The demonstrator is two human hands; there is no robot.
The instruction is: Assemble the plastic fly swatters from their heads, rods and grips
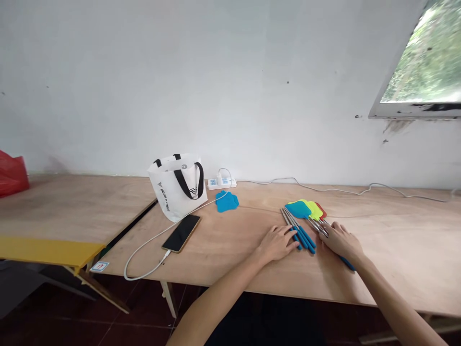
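Observation:
On the wooden table, my left hand (276,243) lies palm down with its fingers stretched apart, the fingertips touching the nearest of several metal rods with blue handles (305,236). To the right, my right hand (340,239) is closed over the metal stems of a bunch of what look like fly swatters. Their flat heads overlap: a blue head (298,209) in front, a yellow-green head (316,210) beside it and a red head (323,210) partly covered. A blue handle (346,262) pokes out under my right wrist. My palm hides the middle of the stems.
A white tote bag (176,190) with black straps stands left of blue flat pieces (226,202). Behind them is a power strip (221,183), its cable running along the wall. A phone (182,233) lies on a charging cable (142,277). A red bag (12,174) sits far left.

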